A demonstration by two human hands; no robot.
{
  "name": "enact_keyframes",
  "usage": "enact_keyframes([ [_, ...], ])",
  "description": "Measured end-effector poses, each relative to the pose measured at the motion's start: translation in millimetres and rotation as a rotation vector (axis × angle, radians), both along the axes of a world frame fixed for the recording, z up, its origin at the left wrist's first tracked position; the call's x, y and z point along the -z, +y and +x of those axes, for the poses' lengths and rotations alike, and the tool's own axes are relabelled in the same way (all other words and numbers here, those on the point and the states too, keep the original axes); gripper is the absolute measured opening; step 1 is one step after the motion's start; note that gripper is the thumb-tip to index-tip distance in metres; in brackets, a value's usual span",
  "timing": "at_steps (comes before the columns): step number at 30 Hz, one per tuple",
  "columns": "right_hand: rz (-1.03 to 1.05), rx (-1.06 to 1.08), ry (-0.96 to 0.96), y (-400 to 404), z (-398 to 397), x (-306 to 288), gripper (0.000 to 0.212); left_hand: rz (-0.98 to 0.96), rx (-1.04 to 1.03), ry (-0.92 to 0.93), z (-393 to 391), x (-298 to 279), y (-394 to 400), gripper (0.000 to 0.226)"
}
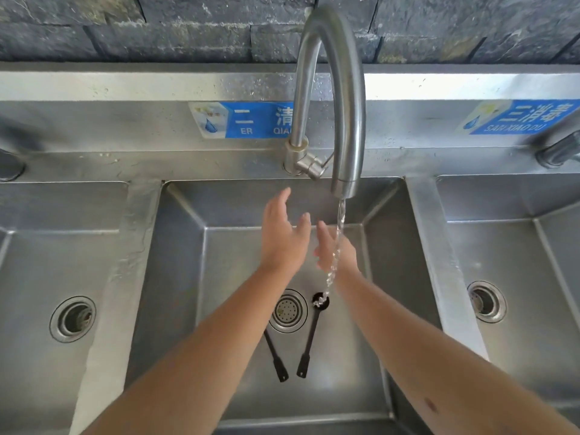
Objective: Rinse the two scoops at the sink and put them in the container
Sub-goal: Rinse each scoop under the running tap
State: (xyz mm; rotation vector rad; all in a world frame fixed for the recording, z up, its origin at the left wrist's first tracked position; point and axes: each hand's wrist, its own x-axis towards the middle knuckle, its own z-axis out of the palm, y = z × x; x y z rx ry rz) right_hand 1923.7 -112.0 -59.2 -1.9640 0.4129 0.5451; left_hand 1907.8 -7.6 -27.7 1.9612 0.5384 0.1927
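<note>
Two black long-handled scoops lie on the bottom of the middle sink basin (175, 277). The right scoop (309, 340) has its bowl beside the drain, and the water stream lands on it. Only the handle of the left scoop (276, 356) shows; its bowl end is hidden under my left forearm. My left hand (282, 237) is open above the basin, fingers spread, holding nothing. Close beside it, my right hand (335, 249) is open in the running water. No container is in view.
A curved steel faucet (345, 105) runs water into the middle basin, above the strainer drain (287, 310). More basins sit to the left (47, 262) and right (518, 246), each with a drain. Blue labels mark the steel backsplash below a dark stone wall.
</note>
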Motion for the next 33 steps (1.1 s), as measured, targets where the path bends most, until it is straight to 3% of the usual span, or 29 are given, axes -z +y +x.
enact_keyframes([
  [3,0.175,0.074,0.25,-22.7,-51.1,43.0,0.035,-0.163,0.033,0.296,-66.0,52.9,-25.8,0.045],
  [6,0.371,0.177,0.403,-41.7,-87.4,77.0,0.021,-0.432,0.079,0.437,-109.4,92.6,-44.7,0.018],
  [9,0.433,0.283,0.48,-52.9,-107.5,102.1,0.017,-0.376,0.165,0.554,-129.9,122.8,-54.9,0.026],
  [12,0.346,0.239,0.531,-58.5,-120.9,127.2,0.015,-0.325,0.224,0.662,-139.6,151.9,-60.7,0.02],
  [18,-0.143,0.069,0.417,-53.2,-137.1,174.5,0.015,-0.182,0.25,0.702,-143.3,191.7,-66.3,0.015],
  [25,-0.149,-0.009,0.346,-49.9,-144.4,187.0,0.015,-0.161,0.303,0.712,-149.7,194.9,-63.9,0.025],
  [33,-0.043,-0.134,0.32,-66.5,-168.5,99.7,0.022,-0.386,0.149,0.65,-171.5,127.5,-54.6,0.024],
])
